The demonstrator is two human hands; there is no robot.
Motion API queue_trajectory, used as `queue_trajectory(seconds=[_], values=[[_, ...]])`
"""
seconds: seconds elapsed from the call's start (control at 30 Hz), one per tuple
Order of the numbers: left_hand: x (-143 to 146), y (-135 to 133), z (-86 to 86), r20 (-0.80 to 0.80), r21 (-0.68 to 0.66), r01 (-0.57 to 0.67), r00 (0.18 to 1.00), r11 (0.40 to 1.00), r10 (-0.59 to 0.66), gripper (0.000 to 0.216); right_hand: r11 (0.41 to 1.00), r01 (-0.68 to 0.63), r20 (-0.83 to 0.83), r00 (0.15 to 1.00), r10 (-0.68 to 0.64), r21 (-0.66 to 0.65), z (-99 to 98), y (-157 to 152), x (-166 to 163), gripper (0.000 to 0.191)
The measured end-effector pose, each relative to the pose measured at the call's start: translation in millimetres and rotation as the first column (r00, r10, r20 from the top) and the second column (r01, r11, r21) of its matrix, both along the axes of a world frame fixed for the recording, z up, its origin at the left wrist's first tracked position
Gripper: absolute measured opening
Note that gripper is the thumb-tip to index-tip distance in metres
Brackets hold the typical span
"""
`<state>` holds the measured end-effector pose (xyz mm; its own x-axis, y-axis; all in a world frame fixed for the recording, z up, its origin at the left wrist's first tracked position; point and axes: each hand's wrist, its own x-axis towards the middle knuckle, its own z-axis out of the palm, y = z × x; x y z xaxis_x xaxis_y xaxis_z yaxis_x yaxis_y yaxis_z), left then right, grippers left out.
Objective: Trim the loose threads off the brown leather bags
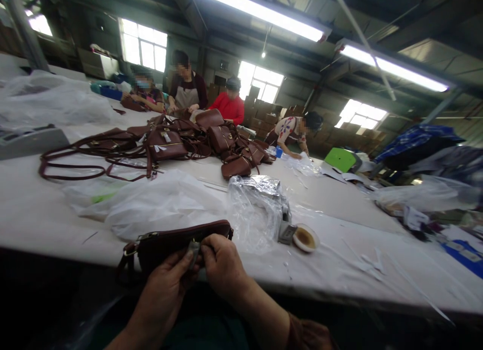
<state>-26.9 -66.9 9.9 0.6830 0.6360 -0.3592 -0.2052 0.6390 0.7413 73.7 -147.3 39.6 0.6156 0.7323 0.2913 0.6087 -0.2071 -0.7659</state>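
Note:
A dark brown leather bag (166, 243) lies at the near edge of the white table (339, 199), its zip edge facing me. My left hand (164, 284) grips the bag from below, thumb and fingers pinched at a small metal zip pull (193, 248). My right hand (223, 265) is closed on the same spot from the right, fingers curled against the bag's edge. Both hands touch each other at the pull.
A pile of brown bags (181, 141) with long straps lies mid-table. Clear plastic bags (158, 201) and crumpled film (256, 204) sit just beyond my hands, with a tape roll (305, 237) to the right. Several people work at the far end.

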Motion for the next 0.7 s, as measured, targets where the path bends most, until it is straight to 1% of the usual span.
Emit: queue_trajectory(seconds=[0.1, 0.23, 0.33, 0.43, 0.53, 0.6, 0.7], values=[[-0.6, 0.0, -0.2, -0.007, -0.026, -0.008, 1.0, 1.0, 0.008, 0.037, 1.0, -0.009, -0.107, 0.994, 0.009, 0.003, -3.4, 1.2, -0.8, 0.017], [-1.9, 0.4, 0.8, -0.057, -0.038, -0.025, 0.998, 0.999, 0.023, 0.04, 1.0, -0.023, -0.284, 0.958, 0.027, 0.017, -12.8, 3.8, 0.6, 0.016], [-2.6, 1.4, 1.4, -0.087, -0.027, -0.017, 0.996, 1.0, 0.014, 0.043, 0.999, -0.018, -0.348, 0.937, 0.026, 0.027, -17.4, 6.4, 1.7, 0.014], [-3.1, 3.8, 0.1, -0.098, -0.03, 0.027, 0.995, 0.999, -0.03, 0.046, 0.999, -0.013, -0.368, 0.929, 0.029, 0.046, -18.0, 8.7, 1.3, 0.014], [-5.1, 8.1, -2.0, -0.109, -0.038, 0.08, 0.991, 0.996, -0.084, 0.044, 0.998, -0.025, -0.377, 0.925, 0.048, 0.065, -17.3, 9.6, -0.2, 0.016], [-7.3, 11.0, -2.3, -0.123, -0.04, 0.103, 0.987, 0.994, -0.108, 0.041, 0.996, -0.03, -0.324, 0.944, 0.056, 0.084, -16.9, 9.3, -0.9, 0.016], [-10.1, 13.0, 0.6, -0.135, -0.033, 0.136, 0.981, 0.99, -0.14, 0.036, 0.99, -0.041, -0.187, 0.98, 0.067, 0.136, -17.2, 8.9, -0.6, 0.016]])
